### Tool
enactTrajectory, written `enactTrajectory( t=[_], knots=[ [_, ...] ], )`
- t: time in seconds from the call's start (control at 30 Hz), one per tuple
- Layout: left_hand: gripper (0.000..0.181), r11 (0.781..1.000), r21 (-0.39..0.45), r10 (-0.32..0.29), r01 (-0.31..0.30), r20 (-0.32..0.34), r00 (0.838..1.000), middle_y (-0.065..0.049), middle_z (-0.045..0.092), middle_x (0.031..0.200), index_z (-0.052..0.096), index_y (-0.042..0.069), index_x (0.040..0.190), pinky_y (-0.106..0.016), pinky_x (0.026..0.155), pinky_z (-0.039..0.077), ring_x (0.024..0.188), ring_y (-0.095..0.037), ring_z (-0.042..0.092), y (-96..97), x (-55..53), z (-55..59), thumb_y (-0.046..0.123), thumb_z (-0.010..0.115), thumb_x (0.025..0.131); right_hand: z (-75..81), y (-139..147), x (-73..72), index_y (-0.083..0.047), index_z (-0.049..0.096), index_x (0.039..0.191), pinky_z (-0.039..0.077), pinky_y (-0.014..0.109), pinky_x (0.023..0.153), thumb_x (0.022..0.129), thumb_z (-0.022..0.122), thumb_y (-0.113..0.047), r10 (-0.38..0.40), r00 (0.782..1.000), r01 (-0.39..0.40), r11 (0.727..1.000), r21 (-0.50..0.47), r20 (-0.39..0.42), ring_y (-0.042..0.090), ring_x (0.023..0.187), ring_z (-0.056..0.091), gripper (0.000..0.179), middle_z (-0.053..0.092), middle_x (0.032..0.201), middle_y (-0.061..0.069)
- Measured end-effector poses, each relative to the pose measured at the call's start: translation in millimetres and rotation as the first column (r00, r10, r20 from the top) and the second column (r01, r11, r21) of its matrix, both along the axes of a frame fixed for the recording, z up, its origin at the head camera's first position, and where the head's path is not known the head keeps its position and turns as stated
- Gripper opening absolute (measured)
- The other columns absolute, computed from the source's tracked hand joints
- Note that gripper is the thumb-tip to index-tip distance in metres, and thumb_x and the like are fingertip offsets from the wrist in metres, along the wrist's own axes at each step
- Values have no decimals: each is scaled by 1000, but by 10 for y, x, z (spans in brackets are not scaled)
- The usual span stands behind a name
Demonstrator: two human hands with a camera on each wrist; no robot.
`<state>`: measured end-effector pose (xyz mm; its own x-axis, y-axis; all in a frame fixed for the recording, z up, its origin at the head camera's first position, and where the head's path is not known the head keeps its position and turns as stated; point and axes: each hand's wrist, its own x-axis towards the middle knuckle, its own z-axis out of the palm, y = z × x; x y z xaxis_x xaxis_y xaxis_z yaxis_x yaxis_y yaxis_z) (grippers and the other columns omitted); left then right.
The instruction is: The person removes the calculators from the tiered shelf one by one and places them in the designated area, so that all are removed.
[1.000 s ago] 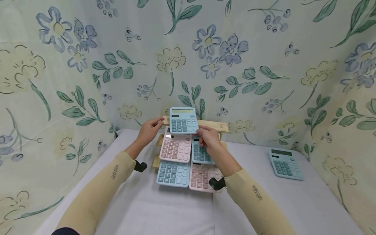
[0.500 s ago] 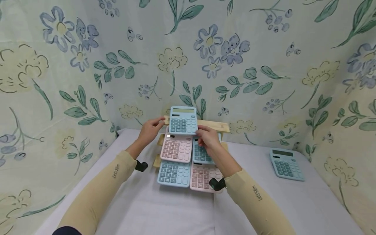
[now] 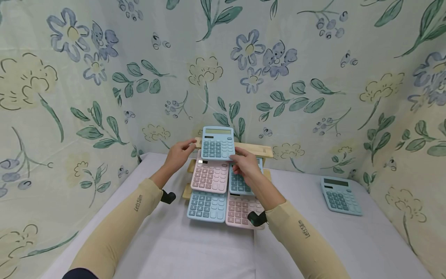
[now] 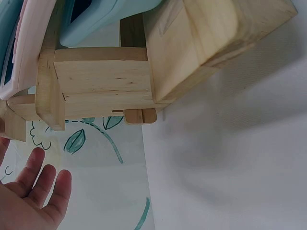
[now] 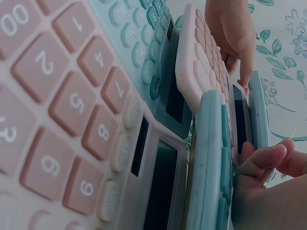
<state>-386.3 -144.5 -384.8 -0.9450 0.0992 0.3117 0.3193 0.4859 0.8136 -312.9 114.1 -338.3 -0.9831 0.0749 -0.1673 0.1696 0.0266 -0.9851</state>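
A light blue calculator [image 3: 218, 143] leans at the top of a wooden rack [image 3: 253, 150], in the head view. My right hand [image 3: 246, 167] pinches its lower right corner between thumb and fingers. At the left end of the rack's top bar, the fingertips of my left hand [image 3: 178, 157] touch the wood. Three of that hand's fingers [image 4: 57, 191] are spread and fairly straight in the left wrist view. Below the top calculator lean a pink calculator [image 3: 209, 177] and a blue one [image 3: 237, 183], partly covered by my right hand.
On the rack's lowest tier sit another blue calculator [image 3: 206, 207] and another pink calculator [image 3: 239, 212]. A separate blue calculator [image 3: 340, 195] lies on the white-covered table [image 3: 296, 217] at the right. Floral cloth [image 3: 139, 100] hangs close behind the rack and along both sides.
The top calculator has straightened slightly and settled a touch to the left in my right hand. My left hand has stayed at the rack's left end.
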Motion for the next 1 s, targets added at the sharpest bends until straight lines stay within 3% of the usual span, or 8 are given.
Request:
enactTrajectory(
  t=[0.37,0.63,1.0],
  knots=[
    [46,1000,-11,11,-11,15,1000,-6,56,145,57,31,144,-50,101,49,127,-27,55,-3,-12,-6,50,53,102,-4,-20,-9,-34,39,155,47,21,57,97,66,-16,26,1000,-26,999,-39,-10,11,62,52,66,65,114,10],
    [47,1000,-10,8,-8,11,1000,-5,56,144,58,31,144,-50,99,50,125,-26,56,0,-27,-12,51,53,102,3,-7,-14,-30,37,157,47,22,60,98,65,-11,51,999,-53,994,-96,-16,12,66,53,68,61,97,9],
    [45,1000,-11,11,-11,8,1000,-6,56,145,58,30,143,-51,101,48,128,-28,55,0,-7,1,48,54,102,36,2,18,-25,37,157,50,22,63,99,61,-6,48,999,-51,984,-168,-21,11,70,59,66,66,103,12]
  ],
)
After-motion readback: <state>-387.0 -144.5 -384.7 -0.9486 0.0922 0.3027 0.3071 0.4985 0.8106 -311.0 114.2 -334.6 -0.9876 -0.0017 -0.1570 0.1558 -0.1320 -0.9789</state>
